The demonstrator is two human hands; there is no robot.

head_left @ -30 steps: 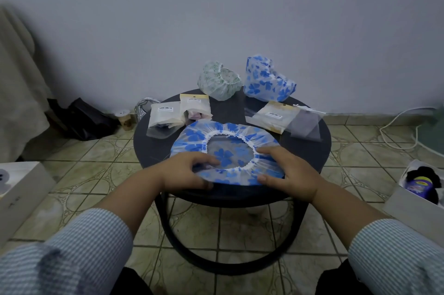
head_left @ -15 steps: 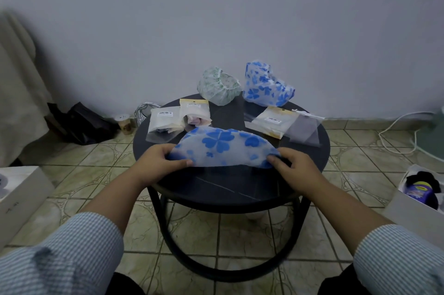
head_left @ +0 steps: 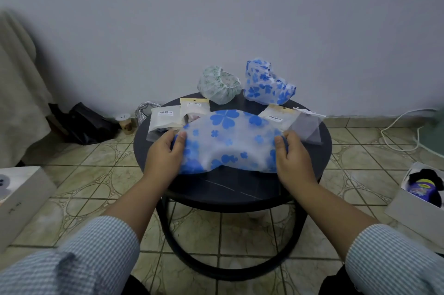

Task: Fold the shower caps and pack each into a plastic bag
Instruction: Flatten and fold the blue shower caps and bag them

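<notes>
A white shower cap with blue clover print [head_left: 228,140] lies folded in half on the round black table [head_left: 235,189]. My left hand [head_left: 164,153] pinches its left end with the thumb on top. Its right end is pinched the same way by my right hand [head_left: 292,154]. At the table's far edge sit a green-patterned cap [head_left: 219,84] and a second blue clover cap [head_left: 266,84], both bunched. Plastic bags lie behind the folded cap: two on the left [head_left: 165,119] and one with a clear bag beside it on the right [head_left: 278,114].
A white box [head_left: 21,198] stands on the tiled floor at left. At right an open box [head_left: 418,203] holds a dark item. A black bag [head_left: 84,124] and a small jar [head_left: 125,121] lie by the wall. A white cable [head_left: 398,124] runs along the floor at right.
The cap lay open and flat with its elastic opening upward. Both hands folded it in half, near edge over the far side, and now hold its two ends.
</notes>
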